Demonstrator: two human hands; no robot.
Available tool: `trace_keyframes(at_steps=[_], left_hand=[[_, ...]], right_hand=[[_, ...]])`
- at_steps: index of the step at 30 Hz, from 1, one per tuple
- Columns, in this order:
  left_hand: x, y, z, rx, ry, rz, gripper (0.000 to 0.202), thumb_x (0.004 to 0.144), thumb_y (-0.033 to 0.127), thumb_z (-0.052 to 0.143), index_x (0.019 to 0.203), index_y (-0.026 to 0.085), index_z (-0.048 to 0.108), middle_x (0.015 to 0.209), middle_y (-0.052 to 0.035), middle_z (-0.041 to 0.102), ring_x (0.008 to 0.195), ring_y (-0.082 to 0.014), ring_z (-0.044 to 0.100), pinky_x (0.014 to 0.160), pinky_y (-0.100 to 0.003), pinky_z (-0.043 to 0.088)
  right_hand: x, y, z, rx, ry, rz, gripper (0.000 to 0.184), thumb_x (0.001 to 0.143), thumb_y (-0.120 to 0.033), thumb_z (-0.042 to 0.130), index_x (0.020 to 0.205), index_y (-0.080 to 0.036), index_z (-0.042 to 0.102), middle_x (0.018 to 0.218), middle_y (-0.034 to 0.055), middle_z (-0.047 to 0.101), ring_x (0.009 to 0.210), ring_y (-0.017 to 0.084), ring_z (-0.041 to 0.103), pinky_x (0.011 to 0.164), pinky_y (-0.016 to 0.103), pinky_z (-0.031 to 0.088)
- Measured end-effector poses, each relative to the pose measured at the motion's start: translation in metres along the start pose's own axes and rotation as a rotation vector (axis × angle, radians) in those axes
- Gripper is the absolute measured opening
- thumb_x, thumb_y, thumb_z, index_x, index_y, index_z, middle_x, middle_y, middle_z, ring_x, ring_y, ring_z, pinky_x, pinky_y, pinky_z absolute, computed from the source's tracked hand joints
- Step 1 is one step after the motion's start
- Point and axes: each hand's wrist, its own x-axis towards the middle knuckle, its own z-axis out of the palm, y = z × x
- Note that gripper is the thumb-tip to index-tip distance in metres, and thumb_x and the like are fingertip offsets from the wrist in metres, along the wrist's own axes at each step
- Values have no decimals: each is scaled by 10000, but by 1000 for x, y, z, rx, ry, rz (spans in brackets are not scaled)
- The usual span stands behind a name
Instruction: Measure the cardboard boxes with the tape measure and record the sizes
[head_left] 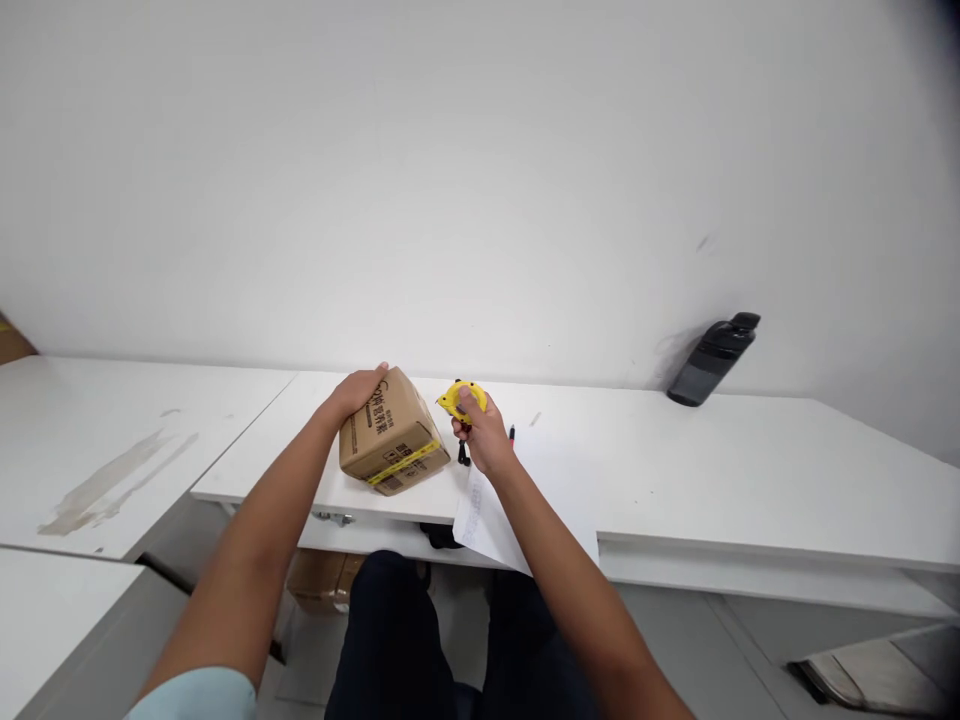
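A brown cardboard box [386, 430] with dark printing and a strip of yellow tape sits tilted at the front of the white table. My left hand [358, 390] grips its far left side, with the fingers partly hidden behind it. Just right of the box, my right hand [482, 432] is closed around a yellow tape measure [459, 400], thumb on its side. A black strap [463, 454] hangs below that hand. The tape measure is held slightly apart from the box.
White paper sheets [559, 480] overhang the table's front edge, with a red and black pen [511, 434] by them. Near the wall at right stands a dark bottle [712, 360]. Another cardboard box [322, 580] lies under the table [750, 480]. A second table [225, 390] adjoins at left.
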Motion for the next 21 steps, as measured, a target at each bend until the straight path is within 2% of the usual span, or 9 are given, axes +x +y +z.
trace_keyframes(at_steps=[2,4,7,10,13,15,17,19,21], left_hand=[[-30,-23,7,-198,110,-9,704,829,791,401,868,162,715,990,-147,751,948,-312,657,839,-402,484],[-59,-41,24,-416,212,-64,620,859,727,442,894,164,698,959,-134,745,969,-293,654,838,-394,498],[-87,-54,47,-621,378,-188,450,835,554,619,1023,145,627,997,-134,713,914,-248,659,793,-366,519],[-102,-44,45,-630,504,-225,468,881,454,573,1217,135,503,1142,-161,650,988,-230,640,822,-360,512],[-135,-11,24,-597,632,-58,488,913,471,529,1312,204,441,1218,-117,618,1122,-219,594,903,-340,479],[-173,11,13,-484,546,116,452,913,558,513,1219,227,546,1116,-87,660,1072,-235,608,890,-345,476],[-216,27,11,-394,372,155,477,900,653,482,996,220,658,983,-75,682,968,-241,615,843,-341,471],[-250,35,18,-525,112,159,590,893,731,406,871,196,653,781,-60,652,740,-202,595,716,-320,464],[-269,38,27,-697,-97,156,562,865,735,476,824,188,598,645,-12,570,576,-143,508,615,-283,420]], right_hand=[[-5,-2,11,6,-37,11,543,683,-653,766,922,-228,527,708,-66,540,450,42,440,399,186,290],[-10,-3,21,-13,-104,17,542,681,-652,772,910,-225,530,704,-67,534,449,37,431,400,181,289],[-16,-4,31,-70,-208,17,506,697,-630,771,892,-221,545,698,-65,538,466,44,431,416,185,305],[-22,-8,35,-105,-267,19,478,691,-588,794,873,-218,554,701,-67,521,504,58,424,445,195,326],[-32,-14,35,-96,-333,-20,442,705,-537,808,901,-221,569,777,-48,547,603,82,472,521,207,389],[-44,-21,35,-88,-427,-54,420,732,-506,804,957,-234,577,854,-28,580,697,110,528,608,231,445],[-59,-29,35,-103,-548,-64,427,746,-478,806,1028,-256,575,929,-10,598,787,141,570,694,271,483],[-75,-40,32,-183,-693,-100,449,731,-432,832,1069,-270,584,1023,12,599,899,173,592,779,312,497],[-87,-56,28,-319,-854,-182,459,707,-369,861,1082,-273,615,1111,32,595,1015,200,585,875,349,485]])
